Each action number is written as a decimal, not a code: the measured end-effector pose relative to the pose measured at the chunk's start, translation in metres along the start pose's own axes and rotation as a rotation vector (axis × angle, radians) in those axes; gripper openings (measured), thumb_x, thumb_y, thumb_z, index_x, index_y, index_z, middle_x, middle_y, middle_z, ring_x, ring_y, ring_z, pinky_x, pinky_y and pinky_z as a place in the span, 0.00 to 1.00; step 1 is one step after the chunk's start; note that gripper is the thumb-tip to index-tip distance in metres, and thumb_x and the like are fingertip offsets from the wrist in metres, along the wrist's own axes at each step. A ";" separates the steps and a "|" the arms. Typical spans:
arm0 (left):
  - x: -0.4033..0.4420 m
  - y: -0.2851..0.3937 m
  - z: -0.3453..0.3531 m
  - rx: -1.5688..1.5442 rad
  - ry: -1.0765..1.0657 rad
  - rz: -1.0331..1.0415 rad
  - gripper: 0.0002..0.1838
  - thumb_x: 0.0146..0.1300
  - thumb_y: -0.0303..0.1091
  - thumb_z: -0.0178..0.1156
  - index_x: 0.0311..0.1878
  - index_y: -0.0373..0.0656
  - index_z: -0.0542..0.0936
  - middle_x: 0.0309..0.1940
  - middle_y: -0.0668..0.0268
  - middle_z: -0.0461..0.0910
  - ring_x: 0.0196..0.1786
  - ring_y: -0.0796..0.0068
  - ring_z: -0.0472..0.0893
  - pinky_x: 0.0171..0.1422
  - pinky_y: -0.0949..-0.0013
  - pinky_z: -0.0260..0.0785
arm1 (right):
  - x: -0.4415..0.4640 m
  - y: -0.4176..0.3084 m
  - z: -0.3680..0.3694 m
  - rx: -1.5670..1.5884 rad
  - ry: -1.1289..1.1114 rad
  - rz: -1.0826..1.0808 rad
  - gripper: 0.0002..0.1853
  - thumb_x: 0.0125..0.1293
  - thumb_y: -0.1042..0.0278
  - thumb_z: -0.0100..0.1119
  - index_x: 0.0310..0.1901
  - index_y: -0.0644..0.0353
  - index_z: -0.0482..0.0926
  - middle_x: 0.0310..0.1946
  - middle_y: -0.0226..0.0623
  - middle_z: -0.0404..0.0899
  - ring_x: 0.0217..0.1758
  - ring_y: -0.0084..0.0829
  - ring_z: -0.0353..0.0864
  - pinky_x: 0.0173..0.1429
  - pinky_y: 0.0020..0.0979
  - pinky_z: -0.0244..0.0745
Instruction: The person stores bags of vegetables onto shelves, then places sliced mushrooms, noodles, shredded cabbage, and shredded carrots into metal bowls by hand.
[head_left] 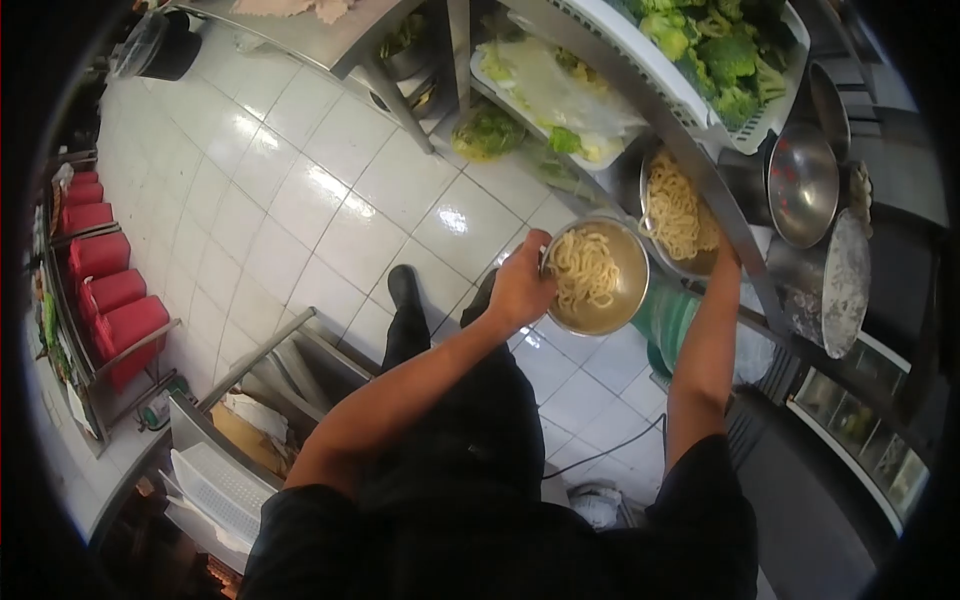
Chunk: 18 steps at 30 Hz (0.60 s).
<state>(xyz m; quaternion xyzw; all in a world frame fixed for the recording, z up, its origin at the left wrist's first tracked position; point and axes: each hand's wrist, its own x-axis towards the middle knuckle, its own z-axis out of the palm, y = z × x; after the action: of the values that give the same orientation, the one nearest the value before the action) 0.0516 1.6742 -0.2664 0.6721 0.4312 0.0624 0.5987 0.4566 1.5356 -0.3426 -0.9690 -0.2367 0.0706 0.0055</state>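
Observation:
A metal bowl (630,272) is held out over the floor by my left hand (524,284), closed around its left rim. Cooked noodles (584,268) lie inside it. To the right, on the lower shelf, a second metal bowl (692,266) contains a bigger heap of noodles (672,212). My right hand (728,256) reaches in at that second bowl's right side, under the steel counter edge. Its fingers are hidden by the counter edge and the noodles, so what they hold does not show.
A white basket of broccoli (728,70) stands on the counter above. Several metal pans (802,185) are at the right. A tray of bagged greens (560,90) sits on the lower shelf. Red containers (130,335) line the left. A black cable (610,452) crosses the tiled floor (440,215).

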 end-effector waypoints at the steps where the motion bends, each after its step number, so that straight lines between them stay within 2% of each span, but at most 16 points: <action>1: -0.005 -0.001 -0.001 -0.008 -0.017 -0.014 0.23 0.45 0.22 0.55 0.48 0.44 0.65 0.34 0.49 0.75 0.40 0.48 0.76 0.44 0.54 0.67 | 0.001 0.006 -0.001 0.004 -0.022 0.024 0.26 0.52 0.56 0.65 0.51 0.60 0.74 0.44 0.49 0.77 0.46 0.42 0.77 0.51 0.40 0.70; 4: -0.005 -0.001 0.001 -0.072 -0.033 -0.033 0.22 0.46 0.21 0.54 0.47 0.45 0.65 0.34 0.50 0.75 0.39 0.48 0.76 0.43 0.55 0.67 | -0.021 -0.003 -0.009 0.158 -0.073 0.085 0.26 0.52 0.56 0.65 0.51 0.60 0.74 0.43 0.49 0.78 0.45 0.41 0.78 0.50 0.40 0.70; 6: -0.008 -0.004 -0.001 -0.069 -0.038 -0.052 0.22 0.46 0.21 0.54 0.47 0.46 0.65 0.34 0.51 0.76 0.39 0.48 0.76 0.43 0.56 0.67 | -0.059 -0.034 -0.008 0.432 -0.154 0.079 0.26 0.52 0.56 0.65 0.50 0.61 0.74 0.42 0.49 0.78 0.44 0.41 0.78 0.49 0.40 0.71; 7: -0.009 -0.006 -0.002 -0.111 -0.051 -0.086 0.22 0.46 0.21 0.54 0.47 0.46 0.65 0.34 0.51 0.76 0.39 0.48 0.76 0.43 0.56 0.67 | -0.077 -0.054 -0.005 0.567 -0.170 0.012 0.26 0.52 0.56 0.65 0.50 0.61 0.75 0.41 0.49 0.78 0.44 0.40 0.78 0.48 0.40 0.71; 9: -0.011 -0.009 -0.004 -0.188 -0.081 -0.153 0.22 0.46 0.22 0.53 0.47 0.46 0.65 0.34 0.52 0.76 0.39 0.49 0.76 0.43 0.56 0.67 | -0.117 -0.093 0.009 0.745 -0.119 -0.212 0.28 0.52 0.50 0.66 0.54 0.52 0.74 0.36 0.50 0.79 0.42 0.43 0.78 0.47 0.36 0.71; 12: -0.013 -0.021 -0.004 -0.148 -0.051 -0.108 0.21 0.46 0.22 0.53 0.47 0.46 0.65 0.32 0.53 0.76 0.37 0.50 0.76 0.43 0.57 0.67 | -0.148 -0.128 0.003 0.055 0.091 -0.173 0.32 0.47 0.56 0.69 0.55 0.58 0.72 0.42 0.45 0.77 0.47 0.45 0.76 0.49 0.38 0.70; 13: -0.015 -0.024 -0.003 -0.135 -0.048 -0.107 0.21 0.46 0.22 0.53 0.46 0.46 0.65 0.32 0.53 0.76 0.37 0.50 0.76 0.42 0.56 0.67 | -0.143 -0.126 0.009 0.136 0.104 -0.144 0.29 0.47 0.64 0.70 0.53 0.59 0.74 0.40 0.51 0.78 0.46 0.46 0.77 0.49 0.37 0.71; 16: -0.018 -0.025 -0.004 -0.122 -0.044 -0.110 0.20 0.46 0.23 0.54 0.46 0.45 0.66 0.30 0.54 0.76 0.35 0.50 0.76 0.41 0.56 0.67 | -0.121 -0.097 0.028 0.507 0.057 -0.302 0.25 0.47 0.65 0.69 0.49 0.60 0.76 0.39 0.52 0.77 0.45 0.46 0.77 0.51 0.41 0.70; 17: -0.019 -0.024 -0.005 -0.134 -0.055 -0.114 0.20 0.47 0.23 0.54 0.46 0.45 0.66 0.30 0.54 0.76 0.35 0.50 0.76 0.41 0.56 0.67 | -0.116 -0.088 0.033 0.547 0.041 -0.319 0.23 0.46 0.71 0.68 0.47 0.61 0.77 0.37 0.49 0.79 0.42 0.42 0.79 0.48 0.37 0.72; 18: -0.020 -0.024 -0.005 -0.147 -0.065 -0.118 0.19 0.47 0.23 0.54 0.45 0.45 0.66 0.30 0.54 0.76 0.35 0.50 0.76 0.41 0.56 0.67 | -0.111 -0.080 0.031 0.711 -0.090 -0.250 0.23 0.46 0.72 0.68 0.48 0.61 0.77 0.36 0.47 0.79 0.40 0.37 0.79 0.46 0.34 0.72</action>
<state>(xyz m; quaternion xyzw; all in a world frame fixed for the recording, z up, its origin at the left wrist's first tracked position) 0.0240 1.6631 -0.2772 0.6015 0.4449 0.0368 0.6625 0.3183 1.5546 -0.3546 -0.8662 -0.3139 0.1896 0.3395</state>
